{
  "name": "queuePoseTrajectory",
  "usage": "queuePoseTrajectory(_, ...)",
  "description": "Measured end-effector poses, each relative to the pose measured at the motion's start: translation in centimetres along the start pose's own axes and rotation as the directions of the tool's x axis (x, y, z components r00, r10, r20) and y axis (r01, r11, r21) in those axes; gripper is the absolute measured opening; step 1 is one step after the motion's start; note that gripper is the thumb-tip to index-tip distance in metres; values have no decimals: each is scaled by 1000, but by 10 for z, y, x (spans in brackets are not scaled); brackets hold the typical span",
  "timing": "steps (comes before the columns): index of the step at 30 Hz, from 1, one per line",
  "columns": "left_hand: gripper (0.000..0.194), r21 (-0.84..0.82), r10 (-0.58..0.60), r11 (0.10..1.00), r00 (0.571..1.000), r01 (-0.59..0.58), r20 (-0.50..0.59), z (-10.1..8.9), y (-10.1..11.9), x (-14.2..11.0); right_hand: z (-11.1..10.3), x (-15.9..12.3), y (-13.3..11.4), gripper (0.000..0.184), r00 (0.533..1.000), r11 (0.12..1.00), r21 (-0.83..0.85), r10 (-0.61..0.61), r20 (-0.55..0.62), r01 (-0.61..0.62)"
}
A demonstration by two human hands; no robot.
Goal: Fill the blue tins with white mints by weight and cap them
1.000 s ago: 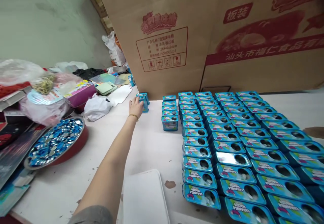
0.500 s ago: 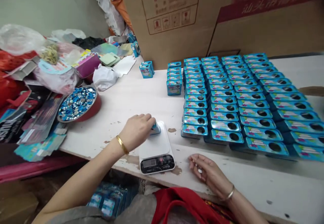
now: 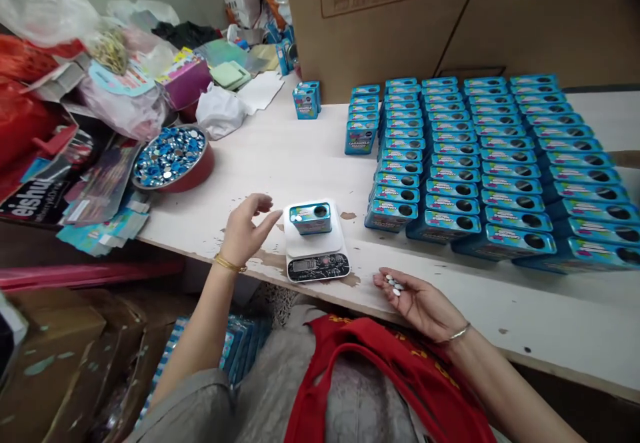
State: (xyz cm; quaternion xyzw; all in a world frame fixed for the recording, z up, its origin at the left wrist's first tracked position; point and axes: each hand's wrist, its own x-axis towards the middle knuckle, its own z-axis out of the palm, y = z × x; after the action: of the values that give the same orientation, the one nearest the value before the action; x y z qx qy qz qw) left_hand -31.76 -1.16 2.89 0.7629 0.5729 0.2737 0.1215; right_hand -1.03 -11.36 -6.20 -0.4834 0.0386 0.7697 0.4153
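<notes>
A blue tin [image 3: 311,221] with a round dark hole in its top stands on the white plate of a digital kitchen scale [image 3: 320,267]. Small white pieces lie at the left of its lid. My left hand [image 3: 244,229] is just left of the tin, fingers apart and holding nothing. Right of the scale, my right hand [image 3: 420,303] rests palm up at the table's front edge. Several small white candies [image 3: 395,287] lie in its curled fingers. The scale's display seems to read 0.0.
Rows of blue tins [image 3: 453,189] fill the right side, with a short row [image 3: 361,137] and a pair [image 3: 306,101] behind. A red bowl [image 3: 200,169] of blue and silver lids stands left. A large carton [image 3: 370,36] closes off the back; bags and boxes [image 3: 185,83] crowd the far left.
My left hand reached to the tins at the back, brought one to the scale and let go of it. My right hand came into view with white candies. The camera tilted down.
</notes>
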Motion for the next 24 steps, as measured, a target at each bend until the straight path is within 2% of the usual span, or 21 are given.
queuePoseTrajectory(2,25,-56,-137,989,990,135,-30,10,-24,-25,2,-6,0,16,1000,998,-59,-1,7,2)
queuePoseTrajectory(4,24,-106,-232,968,973,229,-16,27,-45,-50,5,-9,-2,14,999,991,-135,-12,39,17)
queuePoseTrajectory(7,24,-184,-268,947,964,262,-4,54,-64,-81,15,-10,-8,11,995,973,-224,-31,97,52)
queuePoseTrajectory(11,23,-213,-277,943,957,254,-85,77,-71,-100,36,-7,-20,18,986,950,-298,-47,161,94)
queuePoseTrajectory(15,22,-231,-282,941,951,248,-127,81,-73,-104,66,-5,-34,20,973,907,-395,-62,221,148)
queuePoseTrajectory(19,26,-277,-273,933,953,229,-134,73,-68,-99,99,-6,-49,15,942,849,-460,-118,314,260)
queuePoseTrajectory(21,40,-273,-213,947,967,170,-137,67,-60,-89,112,-4,-51,11,936,850,-449,-130,327,275)
queuePoseTrajectory(24,70,-243,-37,970,994,11,-105,64,-42,-64,122,3,-39,16,959,903,-374,-118,258,211)
